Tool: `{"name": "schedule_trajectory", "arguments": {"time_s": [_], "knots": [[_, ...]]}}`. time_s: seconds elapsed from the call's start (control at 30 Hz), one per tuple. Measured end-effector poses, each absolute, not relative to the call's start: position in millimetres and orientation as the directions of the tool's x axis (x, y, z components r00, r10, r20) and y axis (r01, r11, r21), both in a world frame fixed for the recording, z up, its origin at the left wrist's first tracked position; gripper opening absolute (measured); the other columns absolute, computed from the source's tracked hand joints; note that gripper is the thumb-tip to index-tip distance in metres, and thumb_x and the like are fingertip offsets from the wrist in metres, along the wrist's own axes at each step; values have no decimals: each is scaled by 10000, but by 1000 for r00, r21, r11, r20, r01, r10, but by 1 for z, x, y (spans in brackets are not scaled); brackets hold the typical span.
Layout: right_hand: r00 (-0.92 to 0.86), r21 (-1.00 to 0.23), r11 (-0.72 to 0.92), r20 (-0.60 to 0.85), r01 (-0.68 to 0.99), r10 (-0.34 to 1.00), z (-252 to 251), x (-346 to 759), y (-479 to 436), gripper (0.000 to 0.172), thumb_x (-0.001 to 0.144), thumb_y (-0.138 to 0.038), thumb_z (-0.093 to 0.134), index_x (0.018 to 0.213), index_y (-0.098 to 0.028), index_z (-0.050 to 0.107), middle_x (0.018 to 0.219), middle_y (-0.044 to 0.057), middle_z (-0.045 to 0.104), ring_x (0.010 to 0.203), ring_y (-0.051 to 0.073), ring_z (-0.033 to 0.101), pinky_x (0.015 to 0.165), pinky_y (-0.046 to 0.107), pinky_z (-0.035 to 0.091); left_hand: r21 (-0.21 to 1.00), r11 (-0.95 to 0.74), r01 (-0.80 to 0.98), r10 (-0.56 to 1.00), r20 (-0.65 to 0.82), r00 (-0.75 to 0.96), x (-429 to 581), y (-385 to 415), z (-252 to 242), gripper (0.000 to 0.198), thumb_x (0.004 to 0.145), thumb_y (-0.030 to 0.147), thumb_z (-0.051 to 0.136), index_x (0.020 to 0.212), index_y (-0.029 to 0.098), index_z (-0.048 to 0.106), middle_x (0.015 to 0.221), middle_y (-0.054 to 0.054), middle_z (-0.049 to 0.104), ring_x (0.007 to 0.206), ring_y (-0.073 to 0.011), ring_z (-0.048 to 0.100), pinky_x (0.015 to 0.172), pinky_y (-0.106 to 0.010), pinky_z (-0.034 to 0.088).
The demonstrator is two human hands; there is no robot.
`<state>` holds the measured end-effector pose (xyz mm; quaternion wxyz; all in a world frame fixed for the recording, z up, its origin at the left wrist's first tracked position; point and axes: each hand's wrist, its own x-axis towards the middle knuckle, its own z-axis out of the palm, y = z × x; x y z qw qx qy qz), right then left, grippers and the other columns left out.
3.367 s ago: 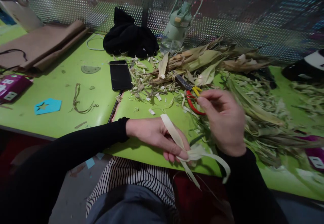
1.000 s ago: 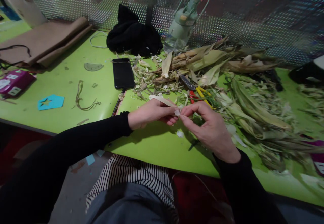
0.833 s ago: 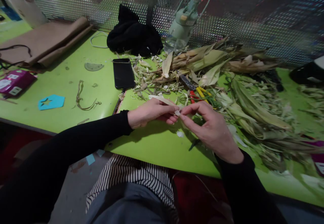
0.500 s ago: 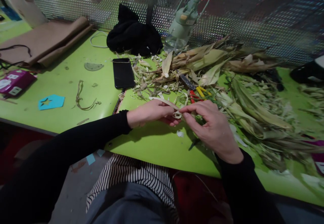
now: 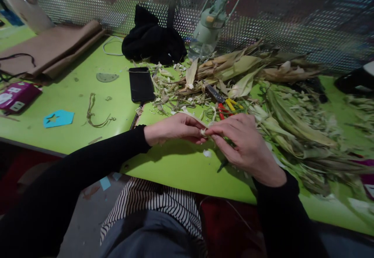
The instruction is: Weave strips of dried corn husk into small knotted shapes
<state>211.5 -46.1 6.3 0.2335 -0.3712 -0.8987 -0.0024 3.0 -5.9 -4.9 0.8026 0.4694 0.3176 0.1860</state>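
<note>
Between my two hands is a pale strip of corn husk (image 5: 203, 132), bent into a small loop at the fingertips. My left hand (image 5: 183, 127) is closed on it from the left, thumb and fingers pinching. From the right, my right hand (image 5: 241, 143) pinches the same strip between thumb and forefinger. The fingers hide much of the piece. Just beyond my hands lie scissors with red handles (image 5: 221, 111) and a tool with yellow handles (image 5: 230, 104). A small white scrap (image 5: 207, 153) rests on the green table (image 5: 175, 172) below my fingers.
Dried corn husks (image 5: 233, 65) and green husks (image 5: 298, 121) are heaped behind and to the right, among shreds. A phone (image 5: 142, 85), black cloth (image 5: 154, 42) and green water bottle (image 5: 206, 32) stand or lie behind. Leftward are a blue paper tag (image 5: 60, 118) and brown paper (image 5: 52, 50).
The husk loop has become smaller and more covered by my fingers. My left fingers have closed further over it, and both hands stay close together in nearly the same place.
</note>
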Motion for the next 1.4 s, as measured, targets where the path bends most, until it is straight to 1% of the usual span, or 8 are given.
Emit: {"name": "schedule_trajectory", "arguments": {"time_s": [0.2, 0.4, 0.57, 0.67, 0.83, 1.0, 1.1, 1.4], "knots": [[-653, -265, 725, 315, 636, 689, 12, 213, -45, 156, 949, -230, 510, 899, -263, 653, 893, 14, 750, 873, 240, 590, 802, 414, 347, 886, 460, 60, 563, -344, 752, 4, -8, -3, 160, 872, 43, 577, 852, 88, 729, 760, -22, 720, 733, -73, 677, 906, -281, 549], [-587, -315, 691, 368, 651, 721, 6, 207, -47, 59, 919, -255, 582, 931, -259, 640, 828, 28, 716, 841, 240, 599, 795, 417, 407, 888, 458, 30, 553, -312, 772, 2, -9, -6, 113, 879, 77, 601, 848, 101, 707, 790, -24, 713, 736, -75, 672, 876, -273, 551], [-416, -375, 677, 572, 633, 706, 4, 202, -52, 120, 867, -215, 657, 980, -249, 638, 1020, 67, 698, 926, 237, 635, 783, 390, 486, 830, 543, -125, 601, -281, 748, 7, -11, -12, 75, 876, 55, 607, 854, 96, 665, 765, -12, 703, 702, -62, 657, 836, -263, 543], [-297, -366, 653, 672, 663, 678, 1, 198, -53, 53, 849, -213, 697, 816, -226, 657, 797, 32, 675, 710, 186, 594, 615, 322, 453, 759, 579, -298, 720, -304, 623, 14, -15, -12, 56, 871, 65, 631, 894, 113, 649, 796, -5, 707, 729, -65, 656, 865, -272, 517], [-196, -626, 417, 393, 659, 899, -10, 186, -50, 227, 912, -348, 634, 754, -196, 692, 682, 22, 666, 599, 148, 562, 563, 293, 424, 731, 478, -487, 861, -279, 426, 23, -21, -11, 79, 855, 53, 653, 887, 125, 650, 838, 6, 702, 807, -61, 639, 931, -236, 456], [-86, -949, 28, 1, 315, 996, -25, 180, -45, 347, 815, -513, 702, 711, -186, 647, 604, -17, 576, 498, 96, 435, 459, 241, 329, 715, 445, -539, 884, -257, 389, 28, -23, -16, 122, 826, 40, 655, 892, 142, 648, 836, 19, 682, 833, -80, 619, 933, -253, 442], [-62, -976, -55, -70, 210, 996, -27, 179, -45, 295, 797, -464, 703, 734, -184, 635, 593, -38, 532, 469, 72, 355, 424, 225, 255, 710, 454, -538, 875, -240, 421, 29, -24, -17, 184, 782, 32, 694, 917, 143, 635, 813, 23, 680, 834, -88, 629, 909, -257, 451], [-470, -863, 165, -93, 477, 878, -8, 174, -55, 214, 852, -288, 618, 668, -180, 618, 584, -37, 523, 519, 85, 404, 451, 223, 292, 853, 335, -401, 876, -125, 466, 22, -27, -15, 127, 840, 186, 705, 946, 138, 655, 925, -18, 695, 906, -113, 645, 838, -232, 479]]}}
